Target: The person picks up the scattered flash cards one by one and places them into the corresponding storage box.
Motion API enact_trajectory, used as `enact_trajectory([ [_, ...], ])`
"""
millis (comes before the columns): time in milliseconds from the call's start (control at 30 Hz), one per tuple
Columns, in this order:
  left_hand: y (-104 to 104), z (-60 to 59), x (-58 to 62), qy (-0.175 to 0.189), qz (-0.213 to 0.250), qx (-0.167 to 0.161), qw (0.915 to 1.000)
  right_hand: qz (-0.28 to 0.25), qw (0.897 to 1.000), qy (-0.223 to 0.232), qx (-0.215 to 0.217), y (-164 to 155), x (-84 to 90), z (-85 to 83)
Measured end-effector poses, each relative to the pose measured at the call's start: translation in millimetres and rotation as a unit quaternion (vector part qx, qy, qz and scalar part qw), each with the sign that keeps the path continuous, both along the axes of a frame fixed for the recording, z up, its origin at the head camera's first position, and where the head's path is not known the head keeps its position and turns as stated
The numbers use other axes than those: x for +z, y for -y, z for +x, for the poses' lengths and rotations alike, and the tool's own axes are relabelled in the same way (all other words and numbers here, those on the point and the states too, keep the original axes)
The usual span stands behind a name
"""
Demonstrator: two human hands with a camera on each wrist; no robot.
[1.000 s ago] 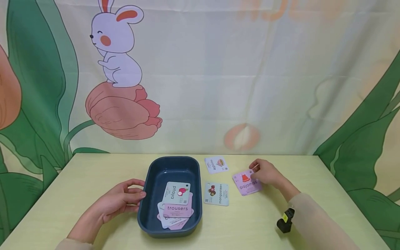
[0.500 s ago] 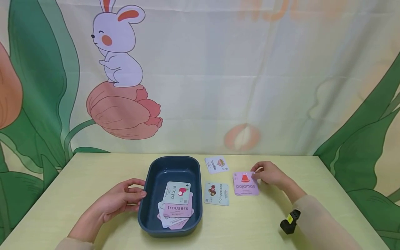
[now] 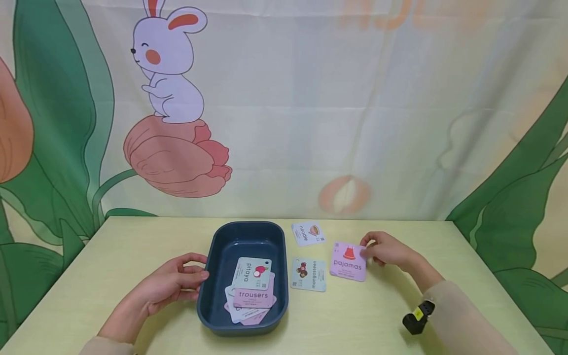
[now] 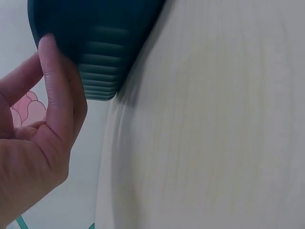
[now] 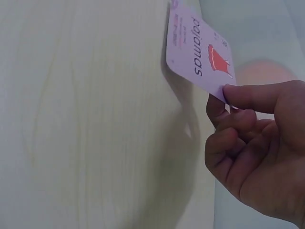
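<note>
Left hand (image 3: 166,288): fingers loosely bent, fingertip touching the blue tray (image 3: 213,276) wall, holding nothing.
Pajamas card (image 3: 349,261): lifted just off the counter (image 3: 381,315), word reads upright, dress end farthest away.
Right hand (image 3: 385,249): pinches the card's right corner.

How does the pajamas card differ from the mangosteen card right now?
The pajamas card is pink with a red garment drawn on it; the mangosteen card is pale blue-grey with a dark fruit. The right hand pinches the pajamas card at one corner and its far part is lifted off the table, while the mangosteen card lies flat and untouched. Both are square cards with rounded corners, outside the tray.
</note>
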State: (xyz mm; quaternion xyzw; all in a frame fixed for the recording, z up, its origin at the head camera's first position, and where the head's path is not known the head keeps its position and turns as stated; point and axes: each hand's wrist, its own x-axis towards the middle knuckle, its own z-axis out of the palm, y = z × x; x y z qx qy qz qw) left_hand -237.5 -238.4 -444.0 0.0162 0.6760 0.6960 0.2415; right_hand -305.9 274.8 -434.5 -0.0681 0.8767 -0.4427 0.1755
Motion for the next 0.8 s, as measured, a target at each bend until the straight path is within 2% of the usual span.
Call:
enact_trajectory([
  [333,-1.8,1.6,2.0,-0.001,-0.010,0.007,0.9999,-0.059,0.998,-0.005,0.002,18.9,14.6,2.0],
  [567,-2.0,2.4,0.9,-0.002,-0.007,0.009,0.9999,-0.121,0.993,-0.015,-0.001,50.4,27.8,9.7],
  [800,-1.4,2.6,1.5,-0.010,-0.003,0.010,0.9999,-0.136,0.990,-0.020,0.008,88.3,37.1,15.8],
])
